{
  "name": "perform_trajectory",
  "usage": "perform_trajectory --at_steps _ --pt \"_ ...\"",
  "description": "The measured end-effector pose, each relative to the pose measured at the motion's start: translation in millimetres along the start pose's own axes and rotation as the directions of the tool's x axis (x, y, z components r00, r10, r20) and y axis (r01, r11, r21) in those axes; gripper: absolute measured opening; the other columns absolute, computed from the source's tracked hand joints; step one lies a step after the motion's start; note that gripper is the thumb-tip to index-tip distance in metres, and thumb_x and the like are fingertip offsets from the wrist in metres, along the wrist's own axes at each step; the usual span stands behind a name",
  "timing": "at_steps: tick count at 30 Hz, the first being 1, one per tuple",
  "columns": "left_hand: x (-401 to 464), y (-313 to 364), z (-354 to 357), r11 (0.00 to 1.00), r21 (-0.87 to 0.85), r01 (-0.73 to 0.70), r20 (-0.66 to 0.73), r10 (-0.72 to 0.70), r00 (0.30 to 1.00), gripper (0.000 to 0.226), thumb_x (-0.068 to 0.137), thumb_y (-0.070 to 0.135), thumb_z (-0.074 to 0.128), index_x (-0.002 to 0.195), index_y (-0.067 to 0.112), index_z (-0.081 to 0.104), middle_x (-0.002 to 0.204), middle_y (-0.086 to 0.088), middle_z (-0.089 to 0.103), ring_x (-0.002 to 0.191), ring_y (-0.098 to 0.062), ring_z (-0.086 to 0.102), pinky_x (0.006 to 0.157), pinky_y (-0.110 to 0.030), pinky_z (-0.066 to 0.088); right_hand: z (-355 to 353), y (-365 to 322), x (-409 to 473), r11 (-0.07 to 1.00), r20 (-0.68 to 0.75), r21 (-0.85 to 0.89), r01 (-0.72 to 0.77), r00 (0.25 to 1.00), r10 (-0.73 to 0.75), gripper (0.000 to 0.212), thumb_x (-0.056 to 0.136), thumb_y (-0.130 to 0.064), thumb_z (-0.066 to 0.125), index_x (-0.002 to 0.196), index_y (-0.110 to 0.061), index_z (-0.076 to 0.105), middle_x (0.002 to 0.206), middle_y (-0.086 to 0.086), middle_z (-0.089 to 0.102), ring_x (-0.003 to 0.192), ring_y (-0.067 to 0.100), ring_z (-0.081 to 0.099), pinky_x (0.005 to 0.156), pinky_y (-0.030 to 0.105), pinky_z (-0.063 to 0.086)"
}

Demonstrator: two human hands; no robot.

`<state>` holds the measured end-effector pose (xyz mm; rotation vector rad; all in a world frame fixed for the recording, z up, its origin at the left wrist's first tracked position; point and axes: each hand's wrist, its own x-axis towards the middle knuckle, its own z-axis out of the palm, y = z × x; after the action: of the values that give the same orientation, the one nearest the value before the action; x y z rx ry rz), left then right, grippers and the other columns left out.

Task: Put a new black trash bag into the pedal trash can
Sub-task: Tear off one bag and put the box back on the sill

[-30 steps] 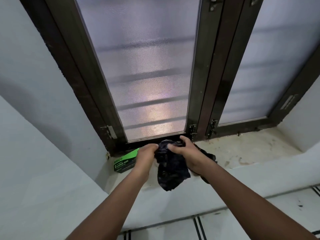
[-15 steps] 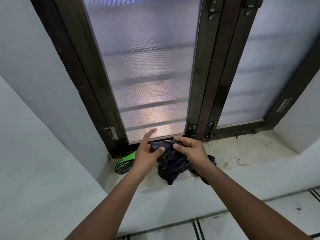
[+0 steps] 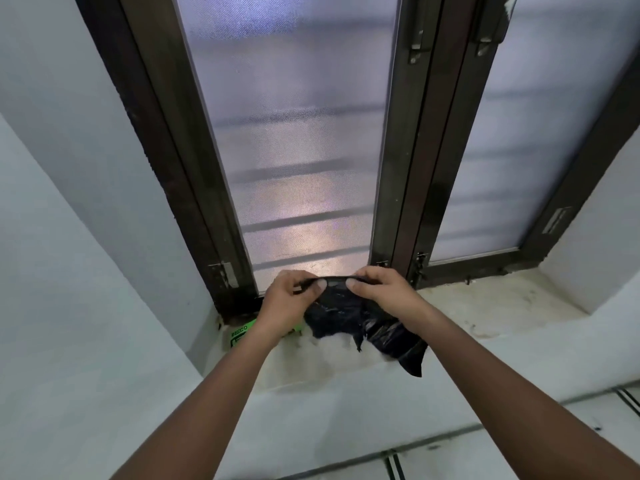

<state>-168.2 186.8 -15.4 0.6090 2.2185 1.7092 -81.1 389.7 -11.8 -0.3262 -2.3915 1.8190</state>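
Observation:
A crumpled black trash bag (image 3: 349, 317) hangs over the window sill (image 3: 502, 306), its lower corner drooping past the sill's front edge. My left hand (image 3: 291, 299) pinches the bag's top edge on the left. My right hand (image 3: 384, 292) pinches the same edge on the right, and the edge is stretched taut between them. A green box of garbage bags (image 3: 242, 332) lies on the sill behind my left wrist, mostly hidden. The pedal trash can is not in view.
A dark-framed window with frosted glass (image 3: 304, 150) rises right behind the hands. White walls close in on the left (image 3: 69, 271) and right. The stained sill runs to the right. Tiled surface with dark lines (image 3: 485, 455) lies below.
Both hands have lifted and drawn apart, stretching the bag's top edge between them. My left hand, open half a second ago, now pinches the bag. The bag has unfolded more.

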Motion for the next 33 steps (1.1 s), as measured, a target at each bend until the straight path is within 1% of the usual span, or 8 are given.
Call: perform_trajectory --at_steps 6,8,12,15,18,24,30,33 --pt "1 11 8 0.999 -0.006 -0.052 -0.183 0.050 0.982 0.017 0.097 0.045 0.063 0.089 0.031 0.068 0.087 0.003 0.076 0.087 -0.021 0.074 0.083 -0.052 0.060 13 6 -7 0.952 0.170 0.256 -0.165 0.978 0.124 0.056 0.080 -0.033 0.086 0.127 -0.032 0.057 0.116 0.000 0.076 0.107 0.019 0.074 0.088 0.038 0.061" --pt "2 13 9 0.999 -0.009 -0.045 -0.216 0.043 0.975 0.017 0.097 0.047 0.063 0.092 0.031 0.067 0.090 0.004 0.076 0.090 -0.019 0.073 0.086 -0.049 0.059 19 9 -9 0.966 0.166 0.212 -0.150 0.979 0.116 0.040 0.087 -0.015 0.079 0.121 -0.028 0.062 0.110 -0.002 0.079 0.102 0.017 0.075 0.080 0.028 0.061" --pt "-4 13 2 0.946 -0.240 0.219 0.082 -0.205 0.975 0.056 0.075 0.066 0.079 0.116 0.030 0.067 0.107 0.004 0.080 0.100 -0.016 0.076 0.088 -0.037 0.059 25 10 -8 0.916 0.069 0.365 -0.165 0.986 0.149 0.025 0.096 0.000 0.060 0.116 -0.009 0.071 0.110 0.013 0.078 0.102 0.029 0.075 0.085 0.040 0.060" --pt "-12 2 2 0.947 -0.203 0.249 0.214 -0.205 0.955 0.043 0.083 0.048 0.081 0.115 0.021 0.074 0.109 -0.003 0.080 0.099 -0.019 0.077 0.089 -0.035 0.060 25 8 -6 0.830 0.055 0.519 -0.202 0.978 0.203 0.023 0.096 -0.002 0.058 0.109 -0.008 0.076 0.110 0.022 0.076 0.101 0.036 0.075 0.080 0.041 0.062" --pt "-14 0 11 0.956 -0.226 0.188 -0.005 -0.194 0.981 0.022 0.089 0.035 0.078 0.107 0.023 0.075 0.105 0.000 0.081 0.096 -0.018 0.077 0.086 -0.033 0.061 26 7 -9 0.836 0.136 0.499 -0.230 0.973 0.186 0.021 0.093 -0.009 0.067 0.110 -0.014 0.078 0.111 0.018 0.077 0.101 0.034 0.075 0.077 0.037 0.062" --pt "-11 -2 -3 0.890 -0.258 0.377 0.302 -0.296 0.906 0.036 0.087 0.013 0.080 0.121 0.015 0.067 0.115 -0.007 0.078 0.103 -0.027 0.076 0.081 -0.040 0.062 26 11 -8 0.890 0.008 0.418 -0.182 0.980 0.197 0.030 0.089 0.006 0.065 0.113 -0.011 0.072 0.108 0.019 0.077 0.095 0.034 0.076 0.077 0.042 0.062" --pt "-14 -2 -12 0.853 -0.423 0.305 0.174 -0.254 0.951 0.021 0.096 -0.009 0.058 0.109 -0.003 0.073 0.103 -0.026 0.074 0.073 -0.025 0.076 0.055 -0.028 0.060 21 12 -7 0.839 0.084 0.504 -0.206 0.978 0.189 0.021 0.089 -0.003 0.072 0.108 -0.007 0.079 0.104 0.018 0.078 0.093 0.032 0.077 0.073 0.039 0.063" --pt "-15 -2 -17 0.872 -0.404 0.278 0.190 -0.217 0.958 0.032 0.101 -0.008 0.049 0.110 0.002 0.078 0.110 -0.027 0.073 0.090 -0.033 0.073 0.064 -0.033 0.064 15 8 -9 0.847 0.141 0.494 -0.199 0.979 0.147 0.018 0.091 -0.002 0.067 0.103 -0.005 0.080 0.102 0.022 0.078 0.090 0.034 0.077 0.075 0.037 0.063"
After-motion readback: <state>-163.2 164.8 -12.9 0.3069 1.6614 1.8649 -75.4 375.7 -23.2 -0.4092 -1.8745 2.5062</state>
